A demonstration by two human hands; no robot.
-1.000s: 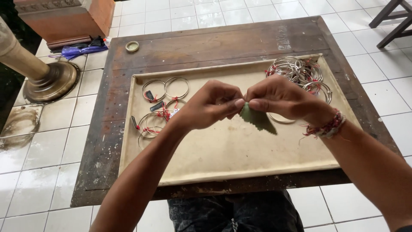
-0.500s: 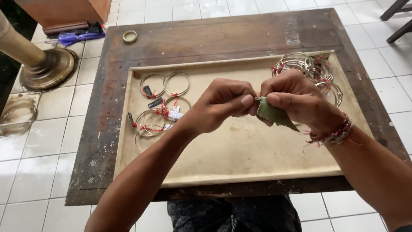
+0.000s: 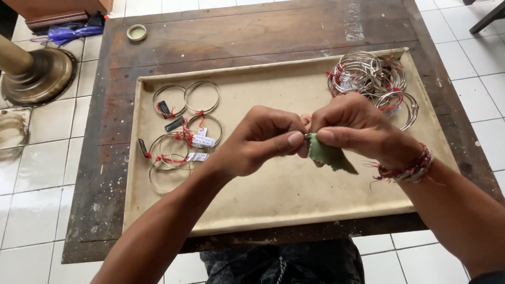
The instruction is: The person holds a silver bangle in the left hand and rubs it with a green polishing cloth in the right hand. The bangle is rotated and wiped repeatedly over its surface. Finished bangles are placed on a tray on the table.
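Landmark: the cream tray (image 3: 273,210), lying on a dark, worn wooden table (image 3: 236,37); all places below are told from it.
Left hand (image 3: 258,142): above the tray's middle, thumb and forefinger pinched shut on a small metal piece (image 3: 307,136), probably part of a bangle, though too little of it shows to be sure.
Right hand (image 3: 357,129): touching the left hand at the fingertips, pinching a green cloth (image 3: 329,155) against the same metal piece; a woven red bracelet (image 3: 410,168) sits on the wrist.
Doing it well: a judgement only, but the rub looks best served by a steady left pinch, short strokes of the cloth, and the piece turned a little at a time so no side is missed.
Risk: the grip is small and fingertip-only, so the piece could slip down onto the tray.
Tray's left part: several silver bangles (image 3: 184,129) laid flat, with red threads and small tags.
Tray's far right corner: a heap of bangles (image 3: 371,79), overlapping, red-threaded.
Beyond the tray's far left corner: a small round tin lid (image 3: 137,32) on the table.
Room: white floor tiles (image 3: 37,184) all round the table; left of the tray, off the table, a brass stand base (image 3: 37,73) and a blue-purple bundle (image 3: 73,34).
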